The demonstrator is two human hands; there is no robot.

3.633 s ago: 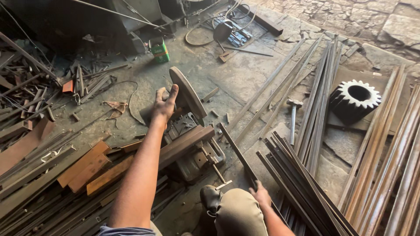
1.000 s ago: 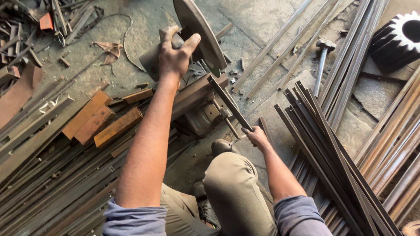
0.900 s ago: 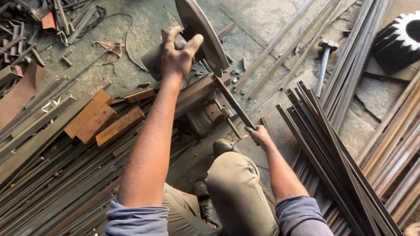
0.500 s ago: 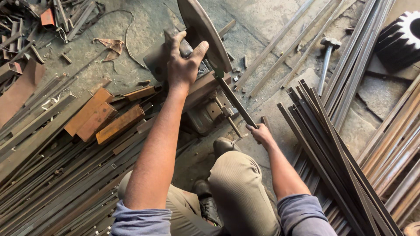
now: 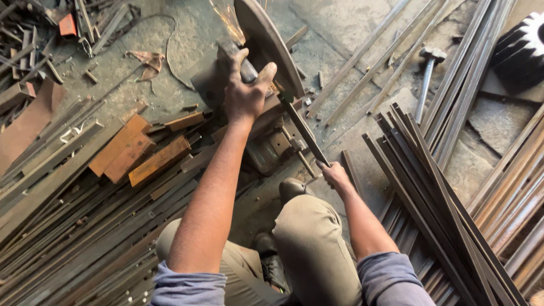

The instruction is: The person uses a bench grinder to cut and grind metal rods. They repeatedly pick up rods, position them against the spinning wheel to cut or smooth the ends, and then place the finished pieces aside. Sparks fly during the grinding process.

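Note:
My left hand (image 5: pixel 247 90) grips the handle of a chop saw (image 5: pixel 266 42), whose round blade guard rises just right of the hand. Sparks fly at the top behind the guard. My right hand (image 5: pixel 335 174) holds the near end of a flat dark metal bar (image 5: pixel 303 129) that runs up and left under the saw blade. The saw's base and vise (image 5: pixel 272 148) sit on the floor between my hands. My bent knee in khaki trousers (image 5: pixel 309 238) is directly below the bar.
Rusty flat bars and angle irons (image 5: pixel 85 209) lie piled at the left. A bundle of long steel strips (image 5: pixel 447 198) fans out on the right. A hammer (image 5: pixel 426 73) lies at upper right, near a large black gear (image 5: pixel 518 48). Scrap pieces clutter the top left.
My left hand has pressed the saw down onto the bar and sparks have appeared. The right hand keeps its hold on the bar's end.

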